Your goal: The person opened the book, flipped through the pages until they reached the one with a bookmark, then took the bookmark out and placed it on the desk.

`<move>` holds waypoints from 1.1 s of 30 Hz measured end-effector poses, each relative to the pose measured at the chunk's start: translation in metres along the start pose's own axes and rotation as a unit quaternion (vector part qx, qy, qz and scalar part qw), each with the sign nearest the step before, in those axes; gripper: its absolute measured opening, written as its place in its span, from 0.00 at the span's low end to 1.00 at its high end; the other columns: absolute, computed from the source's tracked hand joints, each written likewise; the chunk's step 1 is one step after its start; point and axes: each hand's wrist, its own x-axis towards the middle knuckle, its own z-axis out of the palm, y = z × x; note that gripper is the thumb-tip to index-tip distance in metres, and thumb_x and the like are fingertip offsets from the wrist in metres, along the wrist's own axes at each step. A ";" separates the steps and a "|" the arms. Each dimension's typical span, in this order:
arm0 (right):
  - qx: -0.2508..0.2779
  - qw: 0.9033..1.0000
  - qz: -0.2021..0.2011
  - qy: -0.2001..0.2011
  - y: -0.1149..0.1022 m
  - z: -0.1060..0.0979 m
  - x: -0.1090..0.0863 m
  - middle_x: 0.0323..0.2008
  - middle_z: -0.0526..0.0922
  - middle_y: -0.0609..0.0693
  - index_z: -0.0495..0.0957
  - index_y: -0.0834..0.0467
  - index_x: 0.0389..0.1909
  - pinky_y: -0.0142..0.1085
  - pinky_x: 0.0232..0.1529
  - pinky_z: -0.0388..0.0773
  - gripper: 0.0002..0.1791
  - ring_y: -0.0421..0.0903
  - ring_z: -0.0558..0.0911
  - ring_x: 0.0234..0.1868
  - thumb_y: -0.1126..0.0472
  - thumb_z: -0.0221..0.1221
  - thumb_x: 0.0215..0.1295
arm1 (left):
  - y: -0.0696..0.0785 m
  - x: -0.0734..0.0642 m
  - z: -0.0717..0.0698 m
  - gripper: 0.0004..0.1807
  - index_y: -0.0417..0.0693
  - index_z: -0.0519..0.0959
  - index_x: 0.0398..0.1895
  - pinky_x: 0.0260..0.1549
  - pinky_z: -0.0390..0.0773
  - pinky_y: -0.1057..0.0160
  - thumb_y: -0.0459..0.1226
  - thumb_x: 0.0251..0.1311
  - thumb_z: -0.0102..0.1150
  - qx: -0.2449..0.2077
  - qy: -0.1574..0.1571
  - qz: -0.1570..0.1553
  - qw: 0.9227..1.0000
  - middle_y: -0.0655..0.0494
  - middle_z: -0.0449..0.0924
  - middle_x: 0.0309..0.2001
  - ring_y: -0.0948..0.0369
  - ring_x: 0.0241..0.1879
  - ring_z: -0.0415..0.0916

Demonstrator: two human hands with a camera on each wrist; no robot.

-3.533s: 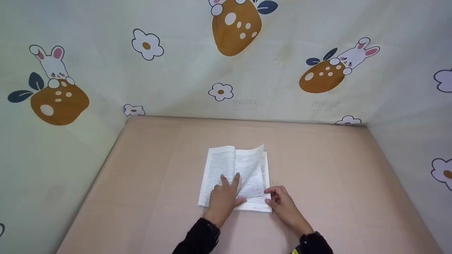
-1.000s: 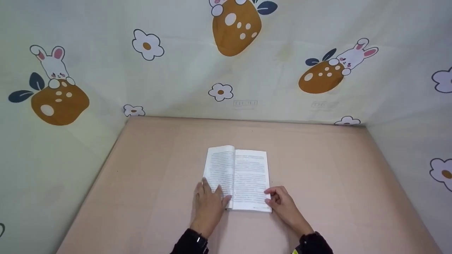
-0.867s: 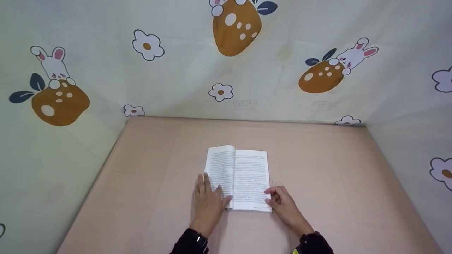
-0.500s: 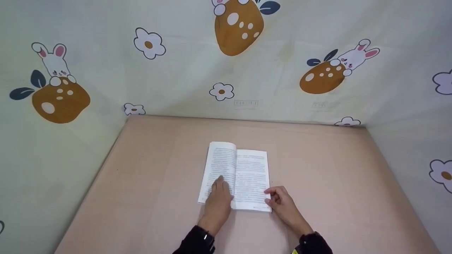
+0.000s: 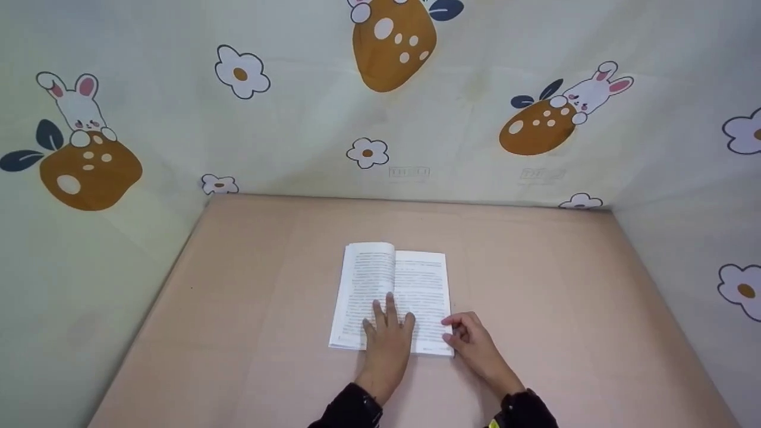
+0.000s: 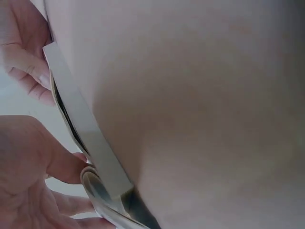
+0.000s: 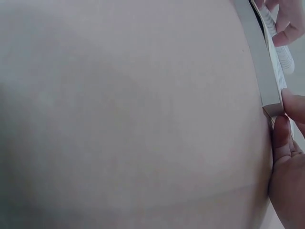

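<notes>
A paperback book (image 5: pixel 419 279) lies open on the table, with printed text on both pages and its left pages curving up from the gutter. My left hand (image 5: pixel 389 348) lies over the lower part near the gutter, fingers spread and pointing up the page. In the left wrist view this hand (image 6: pixel 28 176) is beside the curled pages, close to the bottom edge of the book (image 6: pixel 90 129). My right hand (image 5: pixel 478 351) pinches the lower right edge between thumb and fingers. The right wrist view shows that hand (image 7: pixel 290 176) gripping the corner of the book (image 7: pixel 262 62).
A light brown tabletop (image 5: pixel 267 285) surrounds the book. Pale cloth walls (image 5: pixel 297 119) printed with rabbits, flowers and brown fruit enclose the table at the back and on both sides. Dark sleeves (image 5: pixel 351 410) cover the wrists.
The loose page raised earlier now lies with the left pages. My left hand went to the book's left edge, then back right across the gutter, its fingers spreading. The right hand kept its grip.
</notes>
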 end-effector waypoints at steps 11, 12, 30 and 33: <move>0.014 1.000 0.008 0.005 -0.001 -0.002 -0.002 0.41 0.68 0.53 0.75 0.59 0.43 0.25 0.29 0.69 0.12 0.41 0.69 0.33 0.67 0.60 0.57 | -0.001 0.001 -0.006 0.31 0.66 0.68 0.64 0.48 0.75 0.44 0.61 0.57 0.49 -0.017 -0.063 -0.016 0.998 0.34 0.58 0.66 0.35 0.57 0.66; 0.014 1.000 0.008 0.005 -0.002 -0.002 -0.002 0.41 0.68 0.53 0.75 0.59 0.43 0.25 0.29 0.69 0.12 0.41 0.69 0.33 0.67 0.60 0.57 | -0.001 0.001 -0.007 0.31 0.67 0.67 0.64 0.48 0.75 0.44 0.62 0.57 0.48 -0.016 -0.069 -0.017 0.997 0.34 0.58 0.66 0.35 0.57 0.66; -0.036 0.999 -0.018 -0.020 -0.014 -0.001 -0.001 0.36 0.67 0.53 0.74 0.61 0.43 0.25 0.27 0.69 0.14 0.42 0.69 0.31 0.68 0.62 0.55 | -0.006 0.003 -0.009 0.32 0.70 0.65 0.65 0.48 0.75 0.43 0.63 0.57 0.47 -0.034 -0.096 -0.029 0.994 0.33 0.56 0.67 0.34 0.57 0.66; -0.045 0.998 -0.008 -0.033 -0.017 -0.003 -0.001 0.36 0.69 0.54 0.73 0.61 0.44 0.26 0.27 0.69 0.15 0.43 0.70 0.31 0.69 0.61 0.54 | -0.005 0.002 -0.009 0.32 0.71 0.65 0.65 0.48 0.75 0.43 0.64 0.57 0.46 -0.032 -0.101 -0.028 0.994 0.33 0.56 0.67 0.34 0.57 0.66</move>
